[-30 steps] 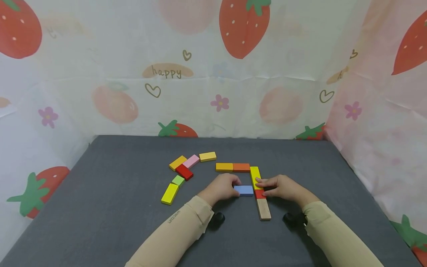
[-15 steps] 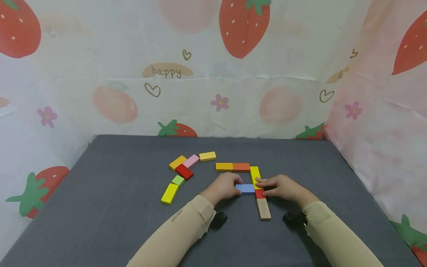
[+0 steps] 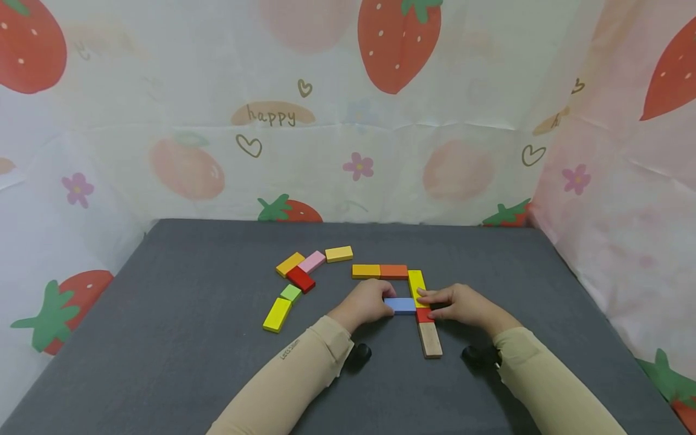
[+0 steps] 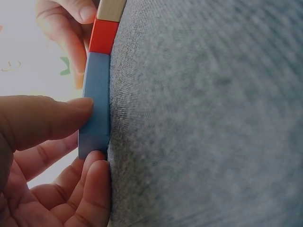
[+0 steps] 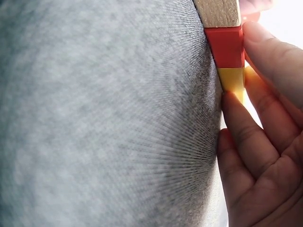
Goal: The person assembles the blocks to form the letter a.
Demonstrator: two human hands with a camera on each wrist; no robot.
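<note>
My left hand (image 3: 365,305) pinches the left end of a blue block (image 3: 402,306), with the thumb along its side in the left wrist view and fingertips at its end. The blue block lies flat, its right end against the column beside the yellow block (image 3: 416,284) and the small red block (image 3: 425,315). With fairly straight fingers my right hand (image 3: 466,307) touches this column: a fingertip rests on the yellow block and the thumb (image 5: 262,40) is at the red block. A bare wood block (image 3: 430,340) continues the column toward me.
An amber block (image 3: 366,272) and an orange block (image 3: 394,272) run left from the column's far end. Farther left lie several blocks, among them a dark red one (image 3: 301,280), a pink one (image 3: 312,261) and a bright yellow one (image 3: 277,315). Grey cloth covers the table (image 3: 163,338).
My left hand has slid the blue block slightly right and away from me, closing the small gap to the column. The right hand has stayed in place.
</note>
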